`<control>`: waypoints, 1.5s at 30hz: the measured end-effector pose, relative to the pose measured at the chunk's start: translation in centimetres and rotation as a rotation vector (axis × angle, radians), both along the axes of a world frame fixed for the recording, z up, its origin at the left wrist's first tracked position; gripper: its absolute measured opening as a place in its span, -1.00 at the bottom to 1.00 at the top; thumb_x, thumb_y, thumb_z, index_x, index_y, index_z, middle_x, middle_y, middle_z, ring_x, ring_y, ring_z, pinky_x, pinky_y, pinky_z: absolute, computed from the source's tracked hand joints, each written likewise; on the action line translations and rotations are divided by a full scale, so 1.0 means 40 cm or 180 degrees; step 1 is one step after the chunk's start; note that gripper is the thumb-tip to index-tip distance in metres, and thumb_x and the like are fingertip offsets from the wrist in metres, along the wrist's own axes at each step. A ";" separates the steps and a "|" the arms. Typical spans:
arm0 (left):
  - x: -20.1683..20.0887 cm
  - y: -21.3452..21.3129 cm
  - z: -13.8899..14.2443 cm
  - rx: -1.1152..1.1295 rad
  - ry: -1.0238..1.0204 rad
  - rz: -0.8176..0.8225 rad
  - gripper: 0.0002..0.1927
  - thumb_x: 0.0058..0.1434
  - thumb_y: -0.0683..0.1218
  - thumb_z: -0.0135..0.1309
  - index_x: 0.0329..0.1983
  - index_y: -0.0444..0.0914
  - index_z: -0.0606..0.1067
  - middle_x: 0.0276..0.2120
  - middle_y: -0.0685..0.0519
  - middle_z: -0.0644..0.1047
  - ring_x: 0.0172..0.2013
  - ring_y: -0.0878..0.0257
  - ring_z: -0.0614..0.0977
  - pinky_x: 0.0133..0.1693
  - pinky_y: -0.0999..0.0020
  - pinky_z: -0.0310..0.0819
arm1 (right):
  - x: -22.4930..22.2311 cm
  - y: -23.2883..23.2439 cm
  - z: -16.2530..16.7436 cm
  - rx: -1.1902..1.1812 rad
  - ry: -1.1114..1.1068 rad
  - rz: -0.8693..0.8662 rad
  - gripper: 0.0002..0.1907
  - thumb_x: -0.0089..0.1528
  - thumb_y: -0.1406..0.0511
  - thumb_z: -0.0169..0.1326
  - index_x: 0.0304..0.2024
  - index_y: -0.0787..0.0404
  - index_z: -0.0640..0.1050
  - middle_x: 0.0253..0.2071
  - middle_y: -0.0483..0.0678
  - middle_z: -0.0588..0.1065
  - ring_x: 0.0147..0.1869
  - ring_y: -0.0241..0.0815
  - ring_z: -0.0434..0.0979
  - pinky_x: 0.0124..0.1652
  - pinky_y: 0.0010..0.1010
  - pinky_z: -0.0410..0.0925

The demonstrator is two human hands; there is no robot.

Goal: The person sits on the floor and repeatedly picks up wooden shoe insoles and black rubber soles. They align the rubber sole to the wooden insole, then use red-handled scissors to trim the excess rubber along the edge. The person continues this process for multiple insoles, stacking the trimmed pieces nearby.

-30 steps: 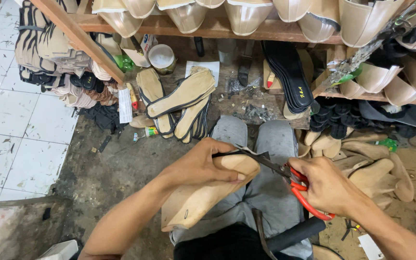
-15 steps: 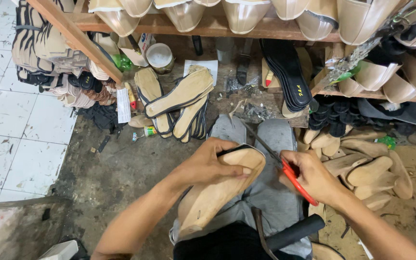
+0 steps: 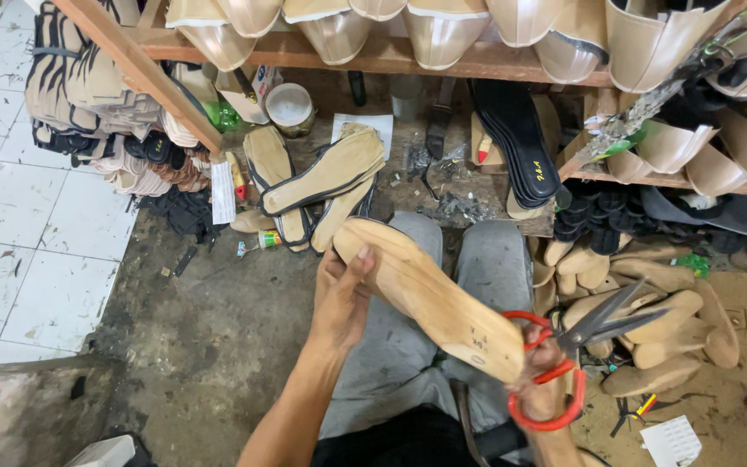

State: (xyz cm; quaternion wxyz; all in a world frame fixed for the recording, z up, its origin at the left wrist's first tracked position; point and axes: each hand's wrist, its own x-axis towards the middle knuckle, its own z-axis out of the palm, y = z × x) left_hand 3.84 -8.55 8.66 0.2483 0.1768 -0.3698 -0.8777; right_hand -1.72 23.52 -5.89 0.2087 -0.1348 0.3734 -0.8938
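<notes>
Bare forearms and hands, no sleeves; grey trousers point(image 3: 408, 346) over both knees.

Floor point(image 3: 209, 346): bare, stained concrete, white tiles at left. On it: tan insoles point(image 3: 322, 177) piled with black-edged ones, black soles point(image 3: 516, 143) stacked, wooden shoe lasts point(image 3: 650, 320) heaped at right, small paper sheet point(image 3: 672, 439).

Our left hand point(image 3: 343, 298) reaches forward on an outstretched forearm, fingers point(image 3: 332, 270) curled and thumb raised along its grasp. Our right hand point(image 3: 542, 380) sits lower right, fingers closed tight, wrist bent inward.
</notes>
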 end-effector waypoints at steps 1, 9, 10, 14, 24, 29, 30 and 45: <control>0.016 -0.004 -0.007 -0.0179 0.0006 -0.0154 -0.47 0.22 -0.18 0.27 0.22 -0.34 0.37 0.04 0.01 0.56 0.07 0.25 0.57 0.14 0.30 0.46 | -0.023 0.020 0.013 -0.0219 -0.0134 -0.0273 -0.24 -0.01 0.41 0.50 0.04 0.24 0.25 -0.23 -0.01 0.34 -0.28 -0.21 0.39 -0.31 -0.54 0.30; 0.109 0.152 -0.044 -0.1947 -0.0719 -0.2502 -0.07 -0.15 -0.16 0.48 0.31 -0.31 0.30 0.03 0.03 0.54 0.02 0.24 0.59 0.07 0.27 0.52 | -0.201 0.016 0.353 0.1122 0.1469 -0.0539 -0.34 0.04 0.16 0.41 0.07 0.14 0.35 -0.01 -0.16 0.38 0.08 -0.29 0.39 0.10 -0.44 0.28; 0.115 0.183 -0.046 -0.1666 -0.0511 -0.2623 -0.12 -0.09 -0.16 0.47 0.30 -0.35 0.33 0.05 0.01 0.55 0.06 0.24 0.58 0.12 0.26 0.49 | -0.199 -0.013 0.377 0.1131 0.1448 -0.0199 -0.34 0.07 0.20 0.41 0.07 0.13 0.31 -0.01 -0.14 0.37 0.08 -0.26 0.39 0.07 -0.41 0.29; 0.115 0.235 -0.048 -0.0720 -0.0042 -0.2683 -0.25 0.04 -0.18 0.42 0.30 -0.41 0.39 0.09 0.00 0.56 0.14 0.24 0.56 0.24 0.27 0.44 | -0.188 -0.089 0.419 0.1646 0.1097 0.0091 -0.52 0.25 0.20 0.30 0.02 0.19 0.32 -0.08 -0.09 0.38 -0.08 -0.26 0.39 -0.08 -0.38 0.31; -0.039 0.206 0.030 0.0283 0.0691 0.0048 -0.55 0.27 -0.29 0.20 0.20 -0.34 0.36 0.08 -0.03 0.53 0.09 0.19 0.55 0.15 0.21 0.45 | -0.034 -0.203 0.328 0.2024 0.1123 0.0681 -0.54 0.36 0.06 -0.03 0.05 0.32 0.44 -0.23 -0.02 0.46 -0.21 -0.16 0.51 -0.22 -0.36 0.45; -0.061 0.229 0.056 0.0381 0.0787 0.0496 -0.51 0.27 -0.30 0.19 0.23 -0.29 0.32 0.11 0.01 0.46 0.12 0.21 0.51 0.18 0.23 0.43 | 0.003 -0.243 0.367 0.2656 0.2356 -0.0042 -0.35 0.36 0.06 0.03 0.30 0.40 0.30 -0.08 0.04 0.47 -0.05 -0.02 0.49 -0.04 -0.22 0.37; -0.057 0.235 0.056 0.0381 0.0833 0.0564 -0.50 0.27 -0.30 0.20 0.23 -0.28 0.32 0.11 0.01 0.45 0.13 0.22 0.50 0.18 0.23 0.42 | 0.004 -0.251 0.378 0.2745 0.2273 -0.0043 -0.36 0.31 0.06 0.06 0.26 0.38 0.32 -0.16 0.04 0.46 -0.12 -0.03 0.47 -0.10 -0.22 0.36; -0.016 0.139 0.037 -0.0050 0.0681 -0.0145 -0.47 0.23 -0.32 0.23 0.24 -0.33 0.35 0.08 -0.03 0.54 0.10 0.22 0.57 0.16 0.25 0.46 | -0.058 -0.240 0.442 0.3565 0.2486 -0.0125 -0.72 0.08 0.37 0.17 -0.55 0.32 0.32 -0.70 0.12 0.25 -0.65 -0.10 0.16 -0.56 -0.24 0.19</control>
